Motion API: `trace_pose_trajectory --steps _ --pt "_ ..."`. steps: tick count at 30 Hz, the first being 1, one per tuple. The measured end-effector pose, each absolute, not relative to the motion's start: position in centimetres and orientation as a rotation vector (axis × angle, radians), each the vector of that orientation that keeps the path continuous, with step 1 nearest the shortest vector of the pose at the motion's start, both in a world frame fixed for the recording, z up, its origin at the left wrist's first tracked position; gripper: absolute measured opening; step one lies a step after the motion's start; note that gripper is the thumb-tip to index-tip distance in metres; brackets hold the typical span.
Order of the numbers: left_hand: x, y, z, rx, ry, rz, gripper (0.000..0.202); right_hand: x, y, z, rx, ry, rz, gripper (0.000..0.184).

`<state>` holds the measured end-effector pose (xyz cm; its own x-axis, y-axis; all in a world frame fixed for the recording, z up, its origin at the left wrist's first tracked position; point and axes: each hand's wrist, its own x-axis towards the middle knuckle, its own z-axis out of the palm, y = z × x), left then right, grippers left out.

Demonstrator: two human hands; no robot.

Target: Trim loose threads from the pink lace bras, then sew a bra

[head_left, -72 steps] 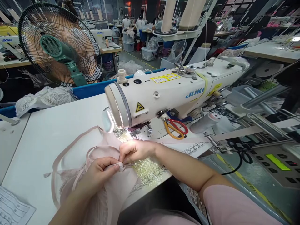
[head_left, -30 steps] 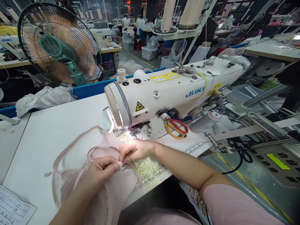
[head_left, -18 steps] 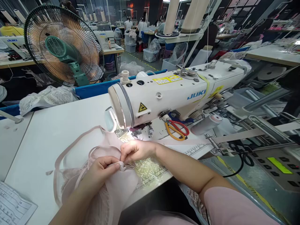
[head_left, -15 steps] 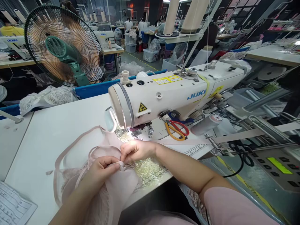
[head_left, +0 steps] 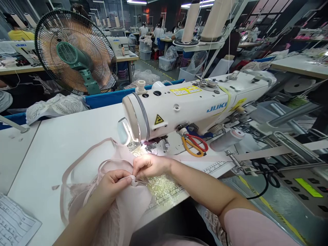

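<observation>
A pale pink bra with lace and loose straps lies bunched over the table's front edge. My left hand pinches a folded edge of it between thumb and fingers. Close beside, my right hand is closed in a pinch on the same edge, fingertips almost touching the left thumb. Just beyond my hands is the white sewing machine, its lamp lighting the needle area. The needle itself is hidden. One strap loop spreads left across the tabletop.
Scissors with red and orange handles lie under the machine arm, beside a thread cone. A printed sheet is at the lower left. Behind the table stands a large fan. A control panel sits at right.
The camera view has shifted slightly, so the scene sits a little lower and further right. Both hands keep their pinch on the bra edge, with hardly any movement.
</observation>
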<state>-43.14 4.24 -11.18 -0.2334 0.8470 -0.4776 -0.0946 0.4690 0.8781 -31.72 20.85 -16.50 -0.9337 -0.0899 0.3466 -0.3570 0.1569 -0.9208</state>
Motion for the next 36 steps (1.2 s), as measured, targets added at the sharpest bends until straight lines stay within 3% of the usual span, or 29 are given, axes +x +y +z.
trace_pose_trajectory --steps 7,25,36 --pt "-43.0 5.4 -11.0 0.575 1.5 1.12 0.026 -32.0 21.2 -16.8 0.346 -2.152 1.835 0.018" --pt "-42.8 5.8 -11.4 0.547 1.51 1.159 0.035 -32.5 21.6 -17.1 0.416 -2.066 1.635 0.007" --pt "-43.0 5.6 -11.9 0.56 1.503 1.151 0.031 -32.5 21.5 -16.8 0.38 -2.101 1.641 0.008"
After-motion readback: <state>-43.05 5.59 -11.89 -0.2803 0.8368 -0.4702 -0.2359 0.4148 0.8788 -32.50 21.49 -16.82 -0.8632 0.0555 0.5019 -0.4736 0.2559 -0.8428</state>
